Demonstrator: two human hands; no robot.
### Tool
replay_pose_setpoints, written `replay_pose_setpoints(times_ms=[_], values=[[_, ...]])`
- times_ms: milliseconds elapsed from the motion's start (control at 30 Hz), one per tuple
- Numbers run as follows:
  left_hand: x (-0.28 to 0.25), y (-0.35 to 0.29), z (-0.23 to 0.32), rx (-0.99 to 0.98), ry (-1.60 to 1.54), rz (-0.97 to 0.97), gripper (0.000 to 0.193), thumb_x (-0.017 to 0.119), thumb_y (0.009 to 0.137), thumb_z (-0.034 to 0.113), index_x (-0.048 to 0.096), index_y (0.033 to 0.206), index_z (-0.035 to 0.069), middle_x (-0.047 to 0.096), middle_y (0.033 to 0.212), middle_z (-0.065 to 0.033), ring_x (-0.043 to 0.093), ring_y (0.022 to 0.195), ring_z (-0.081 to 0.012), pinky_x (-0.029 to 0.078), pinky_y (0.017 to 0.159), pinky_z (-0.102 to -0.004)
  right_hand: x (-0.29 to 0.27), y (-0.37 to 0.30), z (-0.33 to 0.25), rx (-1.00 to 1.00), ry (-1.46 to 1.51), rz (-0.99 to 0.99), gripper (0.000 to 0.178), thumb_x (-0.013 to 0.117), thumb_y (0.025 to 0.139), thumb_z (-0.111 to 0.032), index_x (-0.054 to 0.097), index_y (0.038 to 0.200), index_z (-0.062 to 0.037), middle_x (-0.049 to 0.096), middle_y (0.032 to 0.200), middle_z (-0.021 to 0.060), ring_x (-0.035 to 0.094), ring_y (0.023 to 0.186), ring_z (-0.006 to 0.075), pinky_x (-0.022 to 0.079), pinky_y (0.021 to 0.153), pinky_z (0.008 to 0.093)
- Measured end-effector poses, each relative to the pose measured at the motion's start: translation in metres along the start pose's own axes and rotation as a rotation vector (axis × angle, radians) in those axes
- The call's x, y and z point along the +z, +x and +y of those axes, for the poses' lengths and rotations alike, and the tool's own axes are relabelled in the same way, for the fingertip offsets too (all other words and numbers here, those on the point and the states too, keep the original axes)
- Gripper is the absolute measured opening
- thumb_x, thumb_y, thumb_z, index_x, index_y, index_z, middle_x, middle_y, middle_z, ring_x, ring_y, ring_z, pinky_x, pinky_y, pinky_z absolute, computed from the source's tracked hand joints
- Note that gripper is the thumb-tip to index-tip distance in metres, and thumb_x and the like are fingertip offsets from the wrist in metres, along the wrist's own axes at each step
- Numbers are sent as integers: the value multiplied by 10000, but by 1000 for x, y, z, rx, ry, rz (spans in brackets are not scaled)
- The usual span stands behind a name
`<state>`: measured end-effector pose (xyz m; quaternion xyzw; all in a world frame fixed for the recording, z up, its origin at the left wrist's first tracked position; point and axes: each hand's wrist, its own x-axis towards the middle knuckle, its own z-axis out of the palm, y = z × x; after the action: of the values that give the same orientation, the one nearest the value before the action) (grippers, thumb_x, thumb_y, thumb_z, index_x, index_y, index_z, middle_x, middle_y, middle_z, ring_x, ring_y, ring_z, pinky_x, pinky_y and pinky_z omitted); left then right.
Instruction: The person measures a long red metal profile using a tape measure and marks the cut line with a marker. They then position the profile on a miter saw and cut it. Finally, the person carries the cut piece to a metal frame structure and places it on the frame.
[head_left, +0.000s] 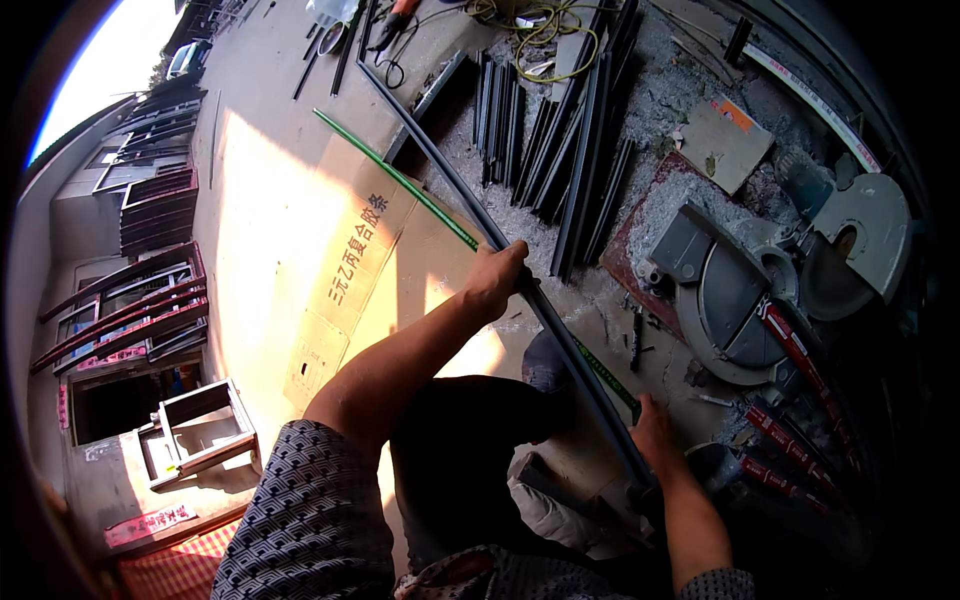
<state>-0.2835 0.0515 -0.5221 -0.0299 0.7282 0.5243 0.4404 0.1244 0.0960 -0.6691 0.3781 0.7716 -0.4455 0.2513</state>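
My left hand is closed around a long dark metal profile, which slants from the upper left to the lower right in front of my legs. A narrow green strip with small marks runs beside it, passes behind the left hand, and shows again lower down. My right hand is curled beside the profile's lower part, at the strip's near end. Its fingers are partly hidden, so I cannot tell which of the two it grips. Beneath the strip lies flattened cardboard.
A miter saw stands at the right among metal shavings. Several dark profile offcuts lie ahead on the ground, near a yellow cord. Window frames lean at the left. Red-wrapped bars lie near the saw.
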Motion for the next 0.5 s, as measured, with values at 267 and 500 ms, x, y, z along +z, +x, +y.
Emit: replay_pose_setpoints(times_ms=[267, 500], values=[[-12, -47, 22, -57, -284, 331, 231, 642, 902, 176, 532, 723, 81, 444, 589, -14, 452, 478, -144, 326, 445, -316, -121, -88, -101, 64, 62, 37, 459, 629, 934, -330, 630, 1279, -28, 654, 1213, 262, 606, 1151, 472, 500, 948, 550], [-24, -131, 93, -56, -363, 388, 298, 648, 880, 147, 468, 644, 128, 396, 549, 19, 381, 428, -113, 274, 409, -309, -183, -166, -175, 33, 78, 128, 398, 612, 913, -295, 655, 1188, -11, 685, 1099, 273, 636, 1070, 481, 504, 905, 513]])
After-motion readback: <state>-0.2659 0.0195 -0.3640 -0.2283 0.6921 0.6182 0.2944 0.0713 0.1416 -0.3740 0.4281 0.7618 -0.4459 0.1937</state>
